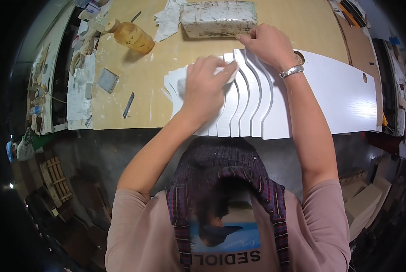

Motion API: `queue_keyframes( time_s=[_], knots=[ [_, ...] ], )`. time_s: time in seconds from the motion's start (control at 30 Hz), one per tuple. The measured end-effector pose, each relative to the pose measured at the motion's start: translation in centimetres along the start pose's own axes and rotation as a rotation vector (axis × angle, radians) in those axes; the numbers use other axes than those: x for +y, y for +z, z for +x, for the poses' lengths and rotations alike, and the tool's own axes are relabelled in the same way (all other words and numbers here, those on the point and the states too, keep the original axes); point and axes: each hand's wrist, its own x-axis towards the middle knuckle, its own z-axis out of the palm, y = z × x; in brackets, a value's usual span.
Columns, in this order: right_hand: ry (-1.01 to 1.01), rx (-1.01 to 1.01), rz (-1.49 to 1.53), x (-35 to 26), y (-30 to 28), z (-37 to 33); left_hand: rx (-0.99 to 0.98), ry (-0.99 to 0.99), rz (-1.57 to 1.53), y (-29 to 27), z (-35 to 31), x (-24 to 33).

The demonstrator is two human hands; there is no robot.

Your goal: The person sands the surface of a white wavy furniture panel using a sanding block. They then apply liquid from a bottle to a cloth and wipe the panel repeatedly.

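White curved-edge panels (323,90) lie overlapped in a fanned row on the workbench, their wavy edges stepping to the left. My left hand (205,86) is closed around a white wad (231,77), cloth or paper, and presses over the wavy edges; motion blurs it slightly. At the far edge of the panels, my right hand (271,47) is closed, thumb and fingers brought together. Its fingertips are close to the near right corner of a plastic-wrapped block (218,20). Whatever those fingers may grip is hidden.
The wooden workbench (135,90) carries an amber-stained bottle (132,37) lying at an angle, a grey square block (107,80), a dark narrow blade (128,105) and crumpled white paper (169,20). Clutter lines the left side; cardboard boxes (364,204) stand low at right.
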Motion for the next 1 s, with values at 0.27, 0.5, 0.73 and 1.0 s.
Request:
queue_keyframes(
  time_s=[0.27, 0.5, 0.73, 1.0],
  knots=[
    [0.009, 0.084, 0.055, 1.4, 1.1, 0.3, -0.465, 0.131, -0.276, -3.1, -4.3, 3.7],
    [-0.04, 0.102, 0.059, 1.0, 1.3, 0.6, -0.302, 0.106, -0.243, -0.2, -3.3, 4.4],
    [-0.006, 0.066, 0.065, 0.9, 1.2, 0.3, -0.367, -0.108, -0.3, -6.7, -11.7, -0.4],
    [0.069, -0.041, 0.016, 0.9, 0.3, 0.4, -0.706, -0.053, -0.499, -5.2, -12.6, 2.3]
  ],
)
